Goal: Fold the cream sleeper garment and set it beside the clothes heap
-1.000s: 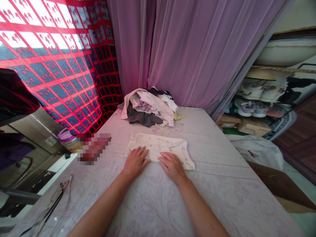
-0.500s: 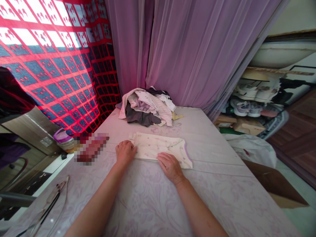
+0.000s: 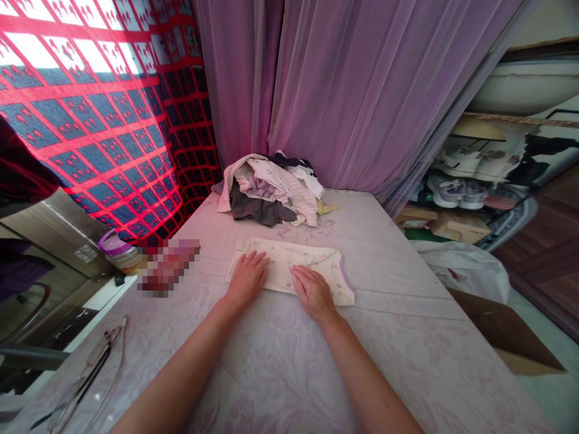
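Garment (image 3: 281,260) lies flat, cream, patterned, partly purple-edged.

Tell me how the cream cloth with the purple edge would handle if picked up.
The cream cloth is probably floppy, since it looks like soft fabric lying flat. It is likely light for its size, as it seems thin. Lifted by its purple edge, it may unfold, since no fastening shows on its folds.

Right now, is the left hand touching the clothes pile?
No: the left hand rests on the cream garment, and patterned cover shows between that garment and the clothes pile.
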The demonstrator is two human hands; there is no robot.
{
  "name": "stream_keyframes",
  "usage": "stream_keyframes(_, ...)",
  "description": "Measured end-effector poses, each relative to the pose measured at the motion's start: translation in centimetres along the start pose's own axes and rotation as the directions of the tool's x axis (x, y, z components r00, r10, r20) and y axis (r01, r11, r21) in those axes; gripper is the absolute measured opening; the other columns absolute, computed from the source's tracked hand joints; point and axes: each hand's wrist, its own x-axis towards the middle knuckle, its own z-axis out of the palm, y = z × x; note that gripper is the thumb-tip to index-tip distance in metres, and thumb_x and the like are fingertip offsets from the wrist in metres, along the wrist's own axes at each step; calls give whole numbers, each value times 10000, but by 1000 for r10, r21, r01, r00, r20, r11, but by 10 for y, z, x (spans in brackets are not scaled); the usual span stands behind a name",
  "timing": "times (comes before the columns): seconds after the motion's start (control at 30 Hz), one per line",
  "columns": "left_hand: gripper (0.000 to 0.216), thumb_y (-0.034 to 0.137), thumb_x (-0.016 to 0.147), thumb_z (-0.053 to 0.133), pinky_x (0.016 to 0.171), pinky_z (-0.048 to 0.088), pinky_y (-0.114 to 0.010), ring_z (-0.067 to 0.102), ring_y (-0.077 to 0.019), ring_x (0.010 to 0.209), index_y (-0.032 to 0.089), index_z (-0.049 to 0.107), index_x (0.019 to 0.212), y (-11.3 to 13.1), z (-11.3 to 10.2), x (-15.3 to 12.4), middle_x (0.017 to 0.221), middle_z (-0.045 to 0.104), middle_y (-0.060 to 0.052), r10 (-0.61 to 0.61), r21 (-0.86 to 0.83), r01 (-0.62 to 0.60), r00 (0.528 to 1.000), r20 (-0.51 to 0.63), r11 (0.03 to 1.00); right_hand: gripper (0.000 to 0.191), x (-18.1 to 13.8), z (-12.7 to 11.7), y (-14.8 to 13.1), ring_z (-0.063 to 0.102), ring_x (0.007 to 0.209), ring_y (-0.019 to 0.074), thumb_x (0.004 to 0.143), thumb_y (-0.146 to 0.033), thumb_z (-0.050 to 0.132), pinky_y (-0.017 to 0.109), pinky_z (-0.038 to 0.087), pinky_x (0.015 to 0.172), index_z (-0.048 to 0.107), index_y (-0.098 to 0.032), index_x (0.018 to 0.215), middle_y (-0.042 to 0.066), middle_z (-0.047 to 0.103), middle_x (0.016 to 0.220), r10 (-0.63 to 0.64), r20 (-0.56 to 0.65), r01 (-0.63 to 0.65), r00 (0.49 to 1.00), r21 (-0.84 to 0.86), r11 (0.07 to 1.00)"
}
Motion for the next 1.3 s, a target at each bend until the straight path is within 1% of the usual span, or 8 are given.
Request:
stream_keyframes(0.13,549,475,945,312,1135,166,-505,250,-271,1405,206,379,1419,12,10,8,1515,327,-72,40,34,-46,987,155,998,482,12,-5,2,268,1394,237,934,-341,371,521,184,1124,428,-224,1398,65,348,1499,198,284,-152,938,-175,973)
stream_keyframes(0.23,591,524,936,299,1136,142,-518,223,-270,1416,222,338,1443,15,11,10,1534,279,-71,22,70,-34,986,168,997,512,15,-8,5,193,1421,219,942,-364,337,535,136,1132,351,-239,1439,37,256,1539,241,377,-168,894,-216,962)
stream_keyframes(0.37,591,527,936,286,1134,148,-515,231,-266,1413,230,338,1444,15,11,11,1533,281,-65,12,77,-25,986,164,997,469,15,-12,14,278,1391,208,943,-331,324,488,180,1132,439,-234,1388,40,357,1497,223,331,-180,917,-156,971)
stream_keyframes(0.47,594,532,935,278,1137,140,-508,231,-261,1414,232,338,1445,14,12,11,1534,281,-59,5,82,-18,987,158,996,423,8,-21,31,484,1245,183,937,-291,309,361,338,1062,589,-216,1245,61,560,1336,263,144,-260,954,-40,965)
stream_keyframes(0.57,599,536,936,264,1140,130,-504,227,-258,1415,232,333,1447,14,14,12,1536,279,-53,1,84,-14,988,154,996,345,-2,-36,50,617,1004,184,909,-333,393,294,455,878,675,-225,1075,51,687,1102,382,20,-382,924,-18,924)
stream_keyframes(0.8,576,522,938,266,1135,154,-506,256,-254,1404,243,358,1434,16,11,13,1526,308,-42,-18,84,6,989,149,996,203,-6,-49,54,600,880,165,869,-333,522,266,388,794,691,-239,807,8,706,869,309,165,-275,937,-202,940)
stream_keyframes(0.97,554,508,944,256,1131,183,-486,282,-241,1393,258,377,1423,15,8,13,1516,331,-33,-8,93,-5,990,137,996,252,-1,-46,52,597,864,171,917,-308,447,275,358,727,666,-217,829,36,704,911,420,127,-350,899,-370,860)
stream_keyframes(1.3,537,497,945,256,1120,205,-487,310,-248,1378,269,399,1410,15,10,11,1496,373,-34,-4,94,-4,997,79,996,209,6,-46,34,570,939,181,890,-371,510,295,334,800,686,-258,883,21,694,931,291,184,-221,939,-325,919)
